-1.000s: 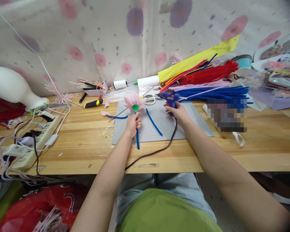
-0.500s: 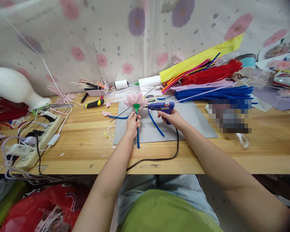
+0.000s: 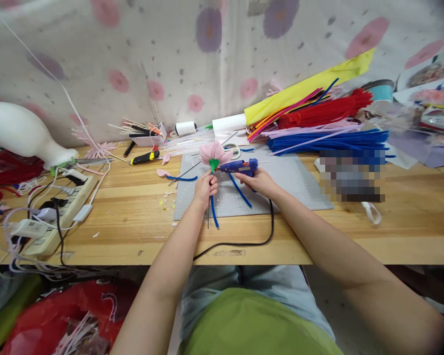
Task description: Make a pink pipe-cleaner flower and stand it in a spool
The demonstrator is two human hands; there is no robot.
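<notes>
My left hand (image 3: pixel 206 188) is closed around the stem of a pink artificial flower (image 3: pixel 215 152) with a green base. A blue pipe cleaner (image 3: pixel 214 212) and a thin dark wire hang below that fist. In my right hand (image 3: pixel 258 181) is a blue glue gun (image 3: pixel 244 167), its nozzle pointing left, close to the flower's green base; whether it touches I cannot tell. Under both hands lies a grey cutting mat (image 3: pixel 296 190). Another blue pipe cleaner (image 3: pixel 240 191) rests on the mat between the hands, and one more (image 3: pixel 181 179) lies at its left edge.
Bundles of blue pipe cleaners (image 3: pixel 329 141) and red pipe cleaners (image 3: pixel 325 112) lie at the back right. A utility knife (image 3: pixel 144 158) is at the back left. On the left stands a power strip (image 3: pixel 64 212) with tangled cables. The gun's black cord (image 3: pixel 240 243) loops along the front.
The flower has shifted slightly right and tilted. The glue gun has moved left and a little down, its nozzle now nearer the green base. The stem ends have spread apart.
</notes>
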